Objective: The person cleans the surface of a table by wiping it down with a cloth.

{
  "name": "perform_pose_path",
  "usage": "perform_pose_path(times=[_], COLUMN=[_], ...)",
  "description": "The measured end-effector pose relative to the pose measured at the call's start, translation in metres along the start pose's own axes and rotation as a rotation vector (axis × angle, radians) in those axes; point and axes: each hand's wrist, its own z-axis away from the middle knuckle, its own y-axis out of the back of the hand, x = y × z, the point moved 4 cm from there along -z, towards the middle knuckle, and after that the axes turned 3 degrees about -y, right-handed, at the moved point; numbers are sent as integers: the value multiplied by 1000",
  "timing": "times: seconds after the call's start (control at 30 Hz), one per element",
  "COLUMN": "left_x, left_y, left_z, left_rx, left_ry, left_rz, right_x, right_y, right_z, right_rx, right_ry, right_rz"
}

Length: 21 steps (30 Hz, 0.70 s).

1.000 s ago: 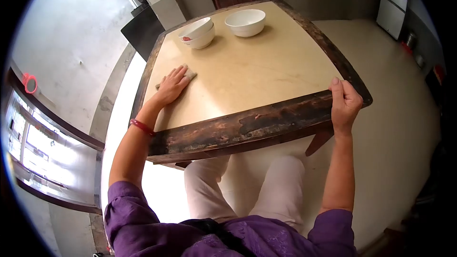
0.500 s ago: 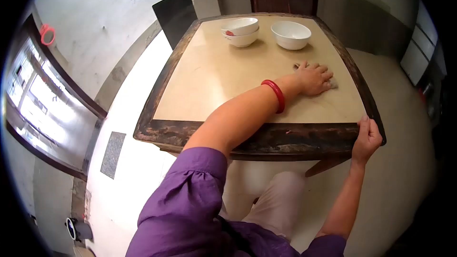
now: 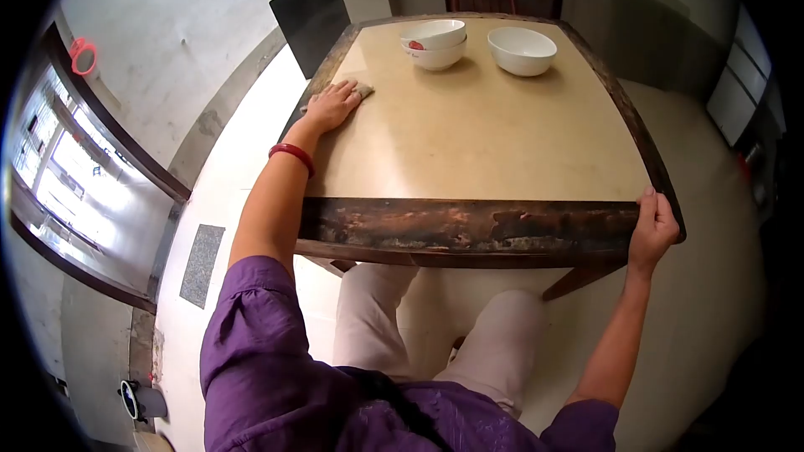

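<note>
A small cloth (image 3: 362,90) lies upper left of centre on a worn wooden table (image 3: 469,226), pressed flat under the left hand (image 3: 332,105); the right hand (image 3: 653,230) grips the table's near right corner. Stacked bowls (image 3: 434,38) and a single bowl (image 3: 522,50) sit at the top. Pale floor (image 3: 712,285) surrounds; window (image 3: 59,176) at left.

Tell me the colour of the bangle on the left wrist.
Red; the bangle shows clearly in the head view.

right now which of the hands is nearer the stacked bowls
Left. The left hand lies flat on a cloth at the table's left edge, near the stacked bowls. The right hand grips the near right corner, far away.
</note>
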Motion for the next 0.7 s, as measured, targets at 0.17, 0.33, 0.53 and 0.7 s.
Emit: perform_pose_path(times=[0.17, 0.33, 0.53, 0.7], left_x=[16, 89, 123, 117], left_y=[9, 34, 50, 35], left_z=[33, 133, 181, 122], left_rx=[-28, -134, -216, -150], left_ry=[-69, -428, -480, -500], left_rz=[4, 59, 177, 99], right_x=[-4, 5, 5, 6], right_y=[-1, -3, -5, -7], right_z=[0, 1, 3, 2], right_rx=[11, -60, -45, -82], right_ry=[35, 25, 73, 47], right_rz=[14, 73, 109, 150])
